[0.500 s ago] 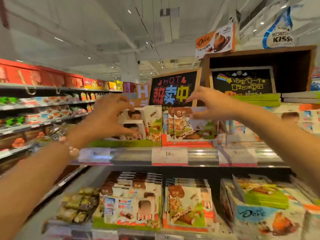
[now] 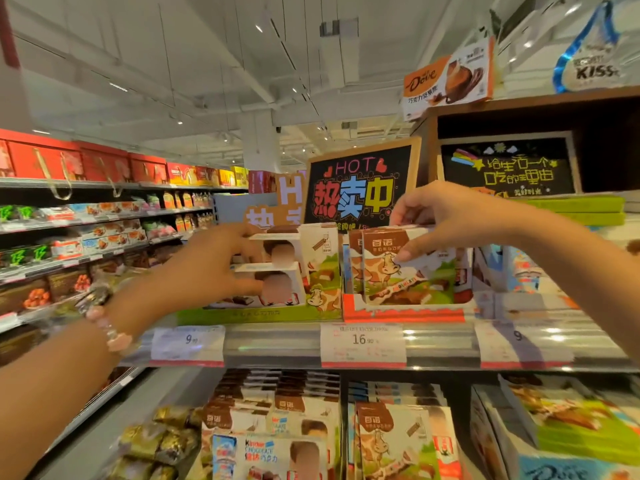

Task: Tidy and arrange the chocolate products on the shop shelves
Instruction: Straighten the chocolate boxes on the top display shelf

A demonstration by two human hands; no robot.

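On the upper shelf, a cow-print chocolate box at 3 o'clock is pinched upright by the right hand, seemingly for facing forward, while stacked white boxes at 9 o'clock are gripped by the left hand.

Cow-print chocolate box: brown, white, green. Display tray orange-red. Neighbouring tray green. Bracelet pink.

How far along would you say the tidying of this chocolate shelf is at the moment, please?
Midway, I'd judge. The cow-print boxes already stand upright in the red tray. In hand: the right hand pinches the front box; the left hand is at the stacked white boxes. Left: the lower shelf packs look uneven.
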